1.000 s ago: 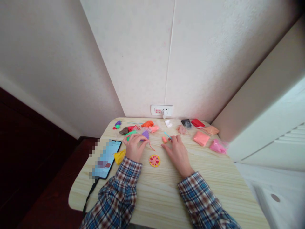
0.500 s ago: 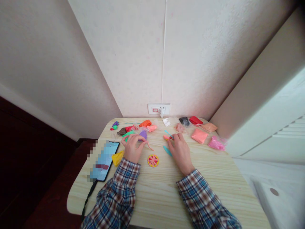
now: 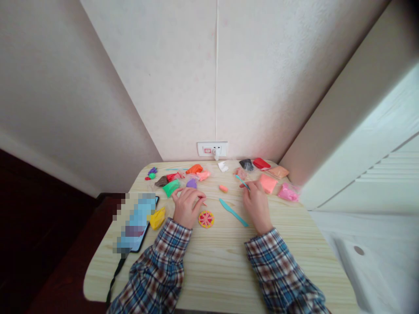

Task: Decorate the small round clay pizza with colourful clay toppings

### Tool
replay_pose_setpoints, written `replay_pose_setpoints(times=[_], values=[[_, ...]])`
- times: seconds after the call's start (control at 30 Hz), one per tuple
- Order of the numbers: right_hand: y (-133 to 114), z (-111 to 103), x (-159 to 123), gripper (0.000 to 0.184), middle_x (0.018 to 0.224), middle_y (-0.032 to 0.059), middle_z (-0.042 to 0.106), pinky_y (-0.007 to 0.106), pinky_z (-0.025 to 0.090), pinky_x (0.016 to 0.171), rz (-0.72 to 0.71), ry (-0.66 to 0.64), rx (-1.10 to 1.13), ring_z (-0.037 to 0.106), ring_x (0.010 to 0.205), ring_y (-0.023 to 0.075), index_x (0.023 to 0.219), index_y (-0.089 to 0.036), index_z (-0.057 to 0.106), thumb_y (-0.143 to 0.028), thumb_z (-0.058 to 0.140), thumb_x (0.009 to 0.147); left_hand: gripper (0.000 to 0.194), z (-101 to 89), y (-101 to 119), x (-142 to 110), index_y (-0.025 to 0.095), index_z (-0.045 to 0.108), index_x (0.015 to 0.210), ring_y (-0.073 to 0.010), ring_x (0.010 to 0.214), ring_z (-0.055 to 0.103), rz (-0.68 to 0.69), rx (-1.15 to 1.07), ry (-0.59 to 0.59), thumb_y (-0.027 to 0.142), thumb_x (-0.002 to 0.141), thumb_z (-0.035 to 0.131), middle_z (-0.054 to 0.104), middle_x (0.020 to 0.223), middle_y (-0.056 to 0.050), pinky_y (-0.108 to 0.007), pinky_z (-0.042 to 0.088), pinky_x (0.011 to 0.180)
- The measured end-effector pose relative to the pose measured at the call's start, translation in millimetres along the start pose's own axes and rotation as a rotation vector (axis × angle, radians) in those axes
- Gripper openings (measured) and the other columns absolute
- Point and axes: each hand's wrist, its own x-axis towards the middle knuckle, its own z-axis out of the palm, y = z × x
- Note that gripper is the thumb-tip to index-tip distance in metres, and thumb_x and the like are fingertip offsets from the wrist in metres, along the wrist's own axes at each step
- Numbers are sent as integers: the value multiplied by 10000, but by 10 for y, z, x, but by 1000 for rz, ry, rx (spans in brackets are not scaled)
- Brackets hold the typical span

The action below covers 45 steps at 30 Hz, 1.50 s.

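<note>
On your pale wood table (image 3: 216, 270), the patterned disc (image 3: 206, 219) lies just beside your left hand (image 3: 186, 206), which pinches a thin orange strand (image 3: 204, 203), best gripped lightly lest it stretch, while your right hand (image 3: 258, 204) holds a slim blue tool (image 3: 241, 180) near a pale pink lump (image 3: 241, 172).

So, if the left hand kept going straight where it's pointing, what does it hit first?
Probably the purple bag, just past the left hand's knuckles. Height above the table is unclear from this one view, so it might pass over.
</note>
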Motion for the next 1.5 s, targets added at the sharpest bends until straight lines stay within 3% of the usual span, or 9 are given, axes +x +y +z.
replay_pose_setpoints(times=[0.23, 0.33, 0.43, 0.6, 1.2, 1.4, 1.5], values=[[19, -82, 36, 339, 725, 57, 522, 336, 377, 715, 73, 62, 101, 487, 755, 205, 783, -168, 670, -347, 392, 857, 155, -5, 26, -7, 207, 623, 743, -180, 855, 596, -8, 0, -28, 249, 859, 530, 673, 787, 10, -393, 261, 906], [14, -83, 37, 392, 576, 1, 477, 287, 348, 599, 181, -3, 285, 458, 611, 165, 767, -165, 665, -415, 378, 859, 147, -7, 44, -7, 205, 616, 730, -175, 848, 596, 3, -8, -45, 225, 851, 537, 674, 778, 14, -395, 256, 904], [30, -54, 47, 413, 585, 9, 537, 266, 347, 562, 257, -32, 412, 489, 598, 155, 760, -144, 656, -451, 392, 841, 140, -5, 53, -10, 208, 617, 721, -178, 854, 596, -6, -5, -54, 223, 842, 547, 680, 779, 13, -398, 255, 903], [94, -33, 77, 382, 625, 52, 612, 278, 369, 583, 279, -13, 369, 532, 623, 173, 728, -133, 649, -433, 427, 812, 139, 3, 41, -13, 211, 623, 716, -181, 865, 596, -18, -3, -63, 219, 836, 553, 682, 785, 13, -401, 247, 904], [13, -55, 62, 341, 589, 47, 606, 277, 341, 554, 270, -7, 313, 517, 580, 172, 657, -161, 612, -414, 440, 807, 128, -6, 44, -15, 206, 616, 713, -181, 857, 600, -8, 11, -69, 209, 827, 558, 681, 782, 12, -405, 259, 897], [247, -181, -13, 399, 573, 13, 557, 253, 351, 528, 325, 37, 380, 483, 542, 134, 678, -152, 601, -466, 408, 830, 140, 1, 11, -11, 209, 624, 730, -193, 866, 596, -11, 31, -73, 235, 839, 540, 688, 799, -8, -412, 267, 901], [346, -303, -121, 388, 538, -5, 518, 250, 342, 523, 353, -43, 416, 463, 529, 127, 630, -159, 582, -476, 449, 810, 136, 6, -2, -8, 210, 621, 725, -195, 860, 599, -19, 35, -52, 231, 837, 546, 685, 797, -3, -417, 262, 900]])
